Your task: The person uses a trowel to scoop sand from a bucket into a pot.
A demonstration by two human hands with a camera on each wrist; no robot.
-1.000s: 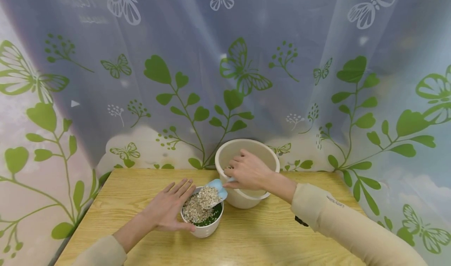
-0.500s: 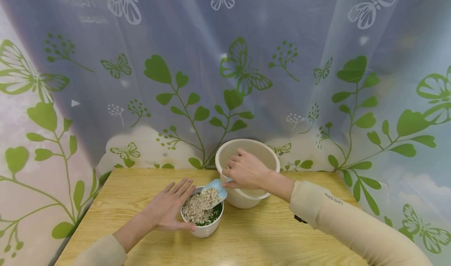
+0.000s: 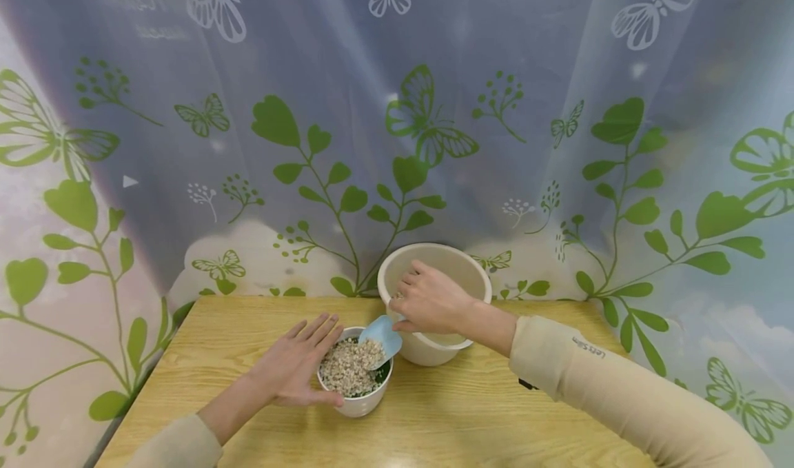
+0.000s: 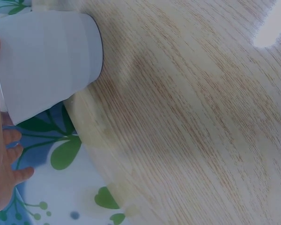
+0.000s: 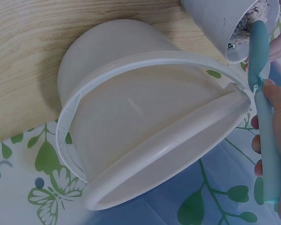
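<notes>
My right hand (image 3: pixel 434 299) grips the handle of a light-blue trowel (image 5: pixel 267 140). In the head view the trowel's blade tilts down into a small white pot (image 3: pixel 361 408), with pale granules (image 3: pixel 373 352) at its tip. More beige granules (image 3: pixel 349 371) cover most of the pot's top, and a little dark green shows at the right side. My left hand (image 3: pixel 296 366) rests against the pot's left side, fingers stretched out and thumb along the front. The left wrist view shows the pot's plain wall (image 4: pixel 49 61) beside part of that hand.
A larger white bucket (image 3: pixel 428 354) stands behind and to the right of the pot, partly under my right hand. Its handle (image 5: pixel 131 65) hangs down on one side. The wooden table (image 3: pixel 496 413) meets a curtain (image 3: pixel 347 54) printed with leaves and butterflies at the back.
The trowel has tipped further, and granules have slid off its blade into the pot. More of the blue blade shows, and less green. The left hand has stayed in place.
</notes>
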